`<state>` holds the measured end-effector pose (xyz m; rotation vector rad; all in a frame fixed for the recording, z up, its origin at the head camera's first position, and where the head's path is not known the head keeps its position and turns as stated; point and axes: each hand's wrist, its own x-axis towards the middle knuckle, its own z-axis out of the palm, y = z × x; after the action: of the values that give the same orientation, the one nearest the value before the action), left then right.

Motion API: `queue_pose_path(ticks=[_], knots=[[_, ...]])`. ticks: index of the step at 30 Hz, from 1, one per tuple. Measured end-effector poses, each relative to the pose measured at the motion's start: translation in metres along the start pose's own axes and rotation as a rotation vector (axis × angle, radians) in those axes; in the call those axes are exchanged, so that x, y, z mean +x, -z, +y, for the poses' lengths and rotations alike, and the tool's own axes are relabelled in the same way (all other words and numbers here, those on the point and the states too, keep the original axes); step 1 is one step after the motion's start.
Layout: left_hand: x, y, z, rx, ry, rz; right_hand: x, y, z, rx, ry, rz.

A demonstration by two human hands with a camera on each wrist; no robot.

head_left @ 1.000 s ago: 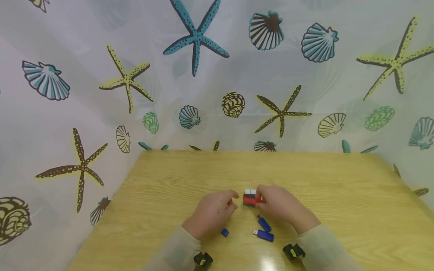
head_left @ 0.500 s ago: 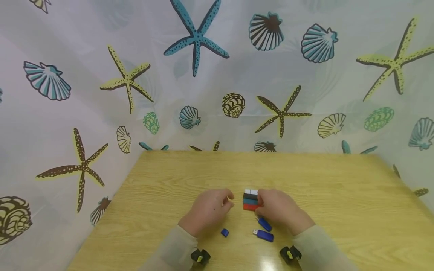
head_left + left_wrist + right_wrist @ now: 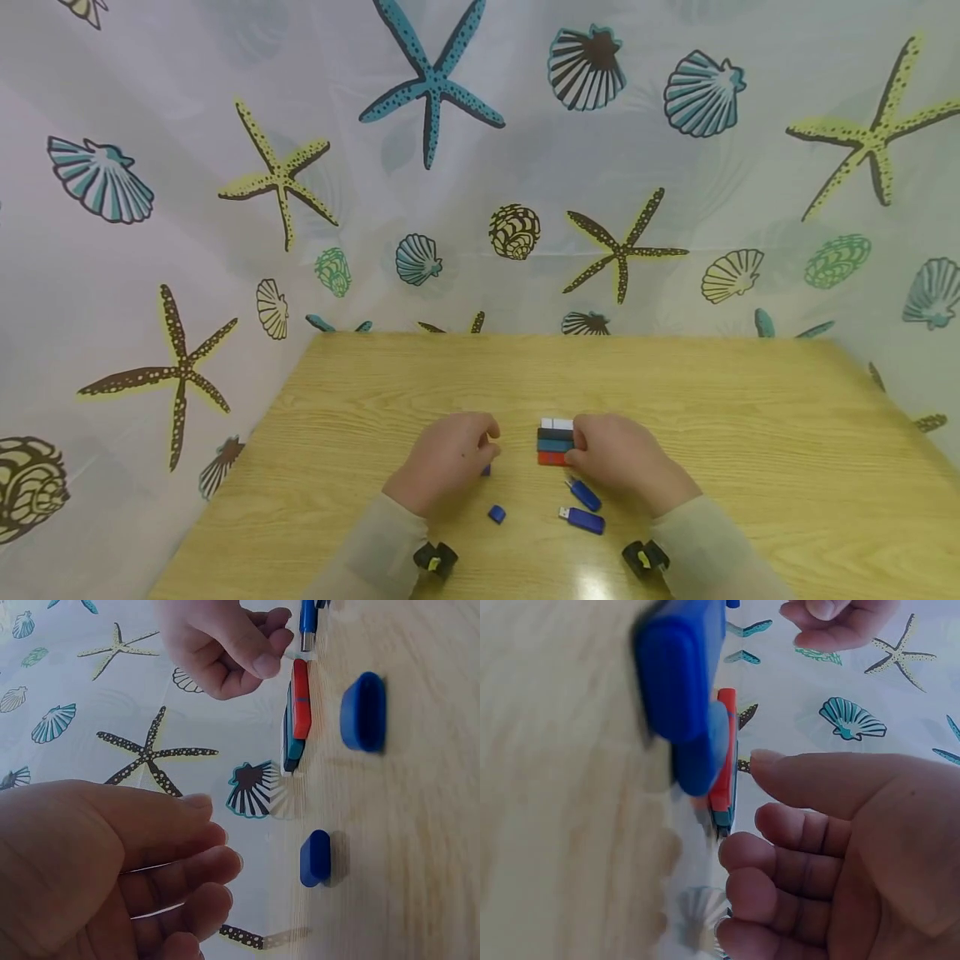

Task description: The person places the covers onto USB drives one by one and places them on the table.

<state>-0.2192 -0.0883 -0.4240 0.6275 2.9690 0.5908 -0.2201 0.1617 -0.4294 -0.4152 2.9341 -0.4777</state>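
A row of capped USB sticks lies side by side: a white stick (image 3: 557, 424), a black stick (image 3: 553, 434), a teal stick (image 3: 552, 446) and a red stick (image 3: 552, 458). My right hand (image 3: 622, 462) is at the row's right end, covering part of it in the head view. From the right wrist, its thumb and fingers look parted, with nothing between them. My left hand (image 3: 446, 458) hovers left of the row, fingers loosely bent and holding nothing. Beneath it shows a small blue cap (image 3: 315, 859); another blue cap (image 3: 497, 514) lies nearer the front.
Two uncapped blue USB sticks, one slanted (image 3: 584, 495) and one nearly level (image 3: 584, 521), lie in front of the row. They stand on a wood-grain table (image 3: 375, 375). A shell-printed curtain (image 3: 465, 183) encloses the back and sides.
The red stick now sits at the front of the row, with the teal one showing behind it. The right hand has loosened from it. My left hand shifted left, and a second blue cap shows beneath.
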Motion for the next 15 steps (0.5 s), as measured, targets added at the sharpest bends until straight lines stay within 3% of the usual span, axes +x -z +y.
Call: queue_pose_path(ticks=[10, 15], knots=[[-0.002, 0.002, -0.003, 0.067, 0.024, -0.067, -0.003, 0.008, 0.002, -0.013, 0.003, 0.020], [-0.005, -0.004, -0.008, 0.060, 0.048, -0.090, -0.004, 0.012, 0.002, -0.025, 0.002, 0.013]])
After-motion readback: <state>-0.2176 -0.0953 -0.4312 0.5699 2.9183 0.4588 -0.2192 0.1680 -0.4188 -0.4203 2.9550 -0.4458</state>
